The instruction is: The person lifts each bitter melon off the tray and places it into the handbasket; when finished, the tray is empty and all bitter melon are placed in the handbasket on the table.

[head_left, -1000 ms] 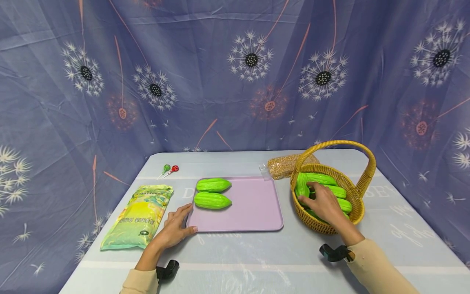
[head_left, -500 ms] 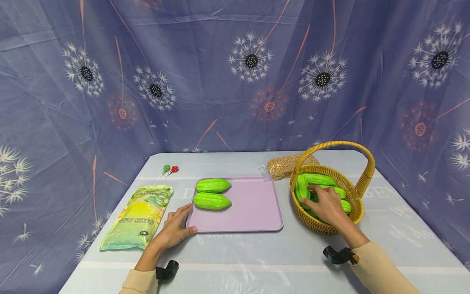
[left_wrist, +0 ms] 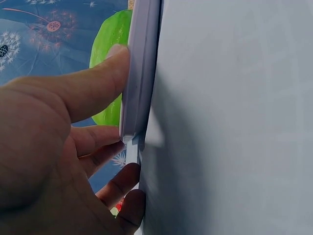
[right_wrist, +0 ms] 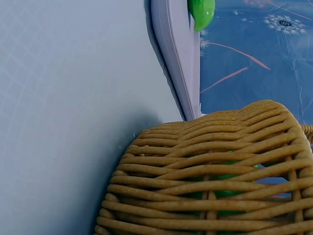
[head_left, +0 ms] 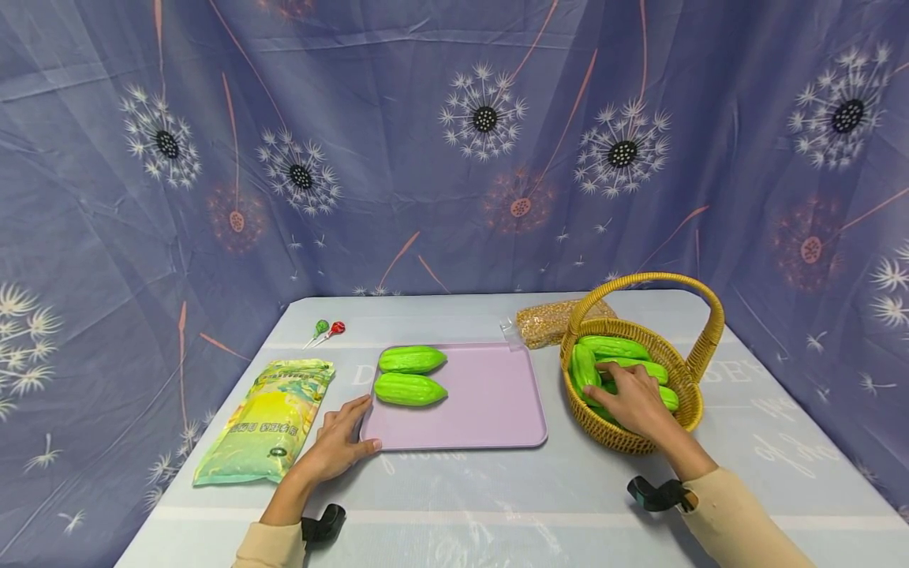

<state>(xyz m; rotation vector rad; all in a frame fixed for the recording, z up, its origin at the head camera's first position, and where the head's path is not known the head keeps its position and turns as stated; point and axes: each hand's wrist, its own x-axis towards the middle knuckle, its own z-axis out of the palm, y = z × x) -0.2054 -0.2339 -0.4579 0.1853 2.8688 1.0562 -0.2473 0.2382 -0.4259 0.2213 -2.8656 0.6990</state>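
Note:
My left hand [head_left: 342, 442] rests at the near-left corner of a lilac tray [head_left: 490, 394]. Its thumb [left_wrist: 100, 83] lies on the tray's rim and the fingers touch the left edge. Two bright green ridged bitter gourds lie on the tray, one [head_left: 412, 359] behind the other [head_left: 409, 389], tips pointing right. My right hand [head_left: 635, 402] reaches into a wicker basket [head_left: 614, 439], thumb and fingers holding the leftmost bitter gourd [head_left: 584, 369]. Several more gourds [head_left: 614, 347] lie beside it. The right wrist view shows mostly basket weave [right_wrist: 210, 181], which hides that hand.
A tall arched handle [head_left: 649, 278] rises over the basket. Behind the tray lies a clear bag of yellowish grains [head_left: 543, 322]. A yellow-green packet [head_left: 270, 418] lies left of my left hand, with a green lollipop [head_left: 322, 325] and a red one [head_left: 338, 327] farther back.
My right hand has shifted slightly right and its thumb has come onto the leftmost gourd, which has turned a little. The left hand and tray have stayed still.

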